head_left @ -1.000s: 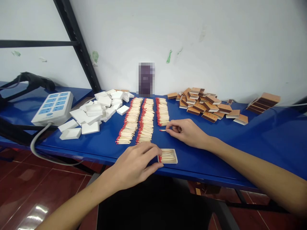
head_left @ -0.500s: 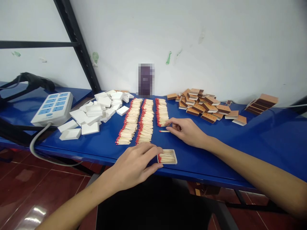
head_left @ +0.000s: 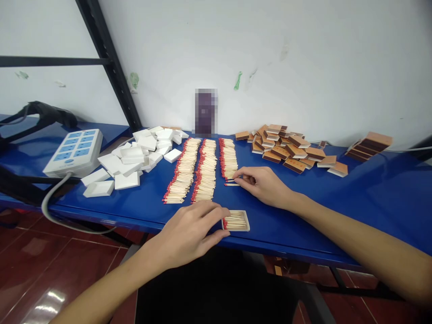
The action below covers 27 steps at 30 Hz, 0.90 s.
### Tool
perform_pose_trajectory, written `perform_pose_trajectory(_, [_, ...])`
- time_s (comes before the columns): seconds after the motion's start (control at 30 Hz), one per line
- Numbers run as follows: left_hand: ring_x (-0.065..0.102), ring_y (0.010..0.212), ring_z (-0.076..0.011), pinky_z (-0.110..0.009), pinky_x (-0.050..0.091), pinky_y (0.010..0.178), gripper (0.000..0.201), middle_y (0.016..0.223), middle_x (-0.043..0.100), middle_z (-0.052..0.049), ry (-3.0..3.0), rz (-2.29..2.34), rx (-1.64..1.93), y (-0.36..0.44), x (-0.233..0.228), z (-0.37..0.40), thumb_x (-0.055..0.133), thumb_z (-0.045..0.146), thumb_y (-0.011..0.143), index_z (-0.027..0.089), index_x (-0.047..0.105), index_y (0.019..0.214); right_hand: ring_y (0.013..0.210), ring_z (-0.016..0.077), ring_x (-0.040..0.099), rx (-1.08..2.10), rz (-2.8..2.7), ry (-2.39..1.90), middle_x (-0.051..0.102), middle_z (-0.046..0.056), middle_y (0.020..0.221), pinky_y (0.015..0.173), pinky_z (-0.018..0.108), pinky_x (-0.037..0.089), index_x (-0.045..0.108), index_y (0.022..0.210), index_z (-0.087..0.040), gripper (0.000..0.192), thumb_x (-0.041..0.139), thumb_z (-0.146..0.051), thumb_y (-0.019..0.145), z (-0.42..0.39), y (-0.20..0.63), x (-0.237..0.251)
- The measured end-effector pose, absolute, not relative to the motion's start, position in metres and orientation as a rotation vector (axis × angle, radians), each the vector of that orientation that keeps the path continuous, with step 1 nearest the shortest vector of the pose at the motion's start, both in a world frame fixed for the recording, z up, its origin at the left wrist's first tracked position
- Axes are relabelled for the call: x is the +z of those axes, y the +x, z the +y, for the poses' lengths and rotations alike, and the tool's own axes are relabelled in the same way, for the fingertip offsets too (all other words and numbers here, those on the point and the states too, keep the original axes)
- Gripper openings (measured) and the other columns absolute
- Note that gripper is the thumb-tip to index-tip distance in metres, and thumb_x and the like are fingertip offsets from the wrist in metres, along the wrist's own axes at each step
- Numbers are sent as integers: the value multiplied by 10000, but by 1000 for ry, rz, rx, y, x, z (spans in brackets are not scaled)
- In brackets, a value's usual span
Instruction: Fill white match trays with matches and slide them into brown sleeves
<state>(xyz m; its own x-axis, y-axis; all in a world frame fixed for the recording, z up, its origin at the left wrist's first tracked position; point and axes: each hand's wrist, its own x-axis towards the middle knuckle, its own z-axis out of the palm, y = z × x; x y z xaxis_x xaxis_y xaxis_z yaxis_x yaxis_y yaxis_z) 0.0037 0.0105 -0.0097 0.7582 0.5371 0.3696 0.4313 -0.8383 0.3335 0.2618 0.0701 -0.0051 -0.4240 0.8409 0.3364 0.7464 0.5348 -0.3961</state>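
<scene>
My left hand [head_left: 191, 231] grips the left end of a small white matchbox tray [head_left: 249, 221] near the table's front edge, thumb at the near side and fingers at the far side. Inside the tray lie several red-tipped matchsticks [head_left: 235, 221]. My right hand [head_left: 266, 185] is closed in a pinch at the near end of the rightmost row of matchsticks [head_left: 228, 157]. A loose matchstick [head_left: 230, 184] reaches under its fingertips, with another just behind it. Two longer rows of matchsticks, a left row [head_left: 183, 173] and a middle row [head_left: 205, 173], lie alongside.
White matchbox trays [head_left: 135, 157] are heaped at the left, beside a power strip [head_left: 74, 153] with its cable. Brown matchbox sleeves [head_left: 286, 148] are piled at the back right, and a stack of them [head_left: 369, 146] leans farther right. A blurred purple object [head_left: 205, 112] stands against the wall.
A second matchstick now lies apart from the near end of the right row, beside my right fingertips. My left hand and the tray have stayed in place.
</scene>
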Motion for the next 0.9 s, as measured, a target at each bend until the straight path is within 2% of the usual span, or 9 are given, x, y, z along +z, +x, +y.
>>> perform_pose_trajectory(0.5, [607,1019,-202,-341,528,877,203,1119,620,-59,2722,734,683,4,-11,12,518,313,986,207,532,1160,501,109,420,353,-2308,-1310,488,-49,558,537,244,312,644,886,-193,187,514,-320,931,67,261,-2])
perform_pose_trajectory(0.9, [626,1009,-201,-337,538,876,197,1117,628,-76,2722,731,697,4,-10,11,522,304,982,199,557,1146,525,109,450,506,-2191,-1412,545,-30,580,521,243,313,692,826,-189,214,554,-343,883,67,254,2])
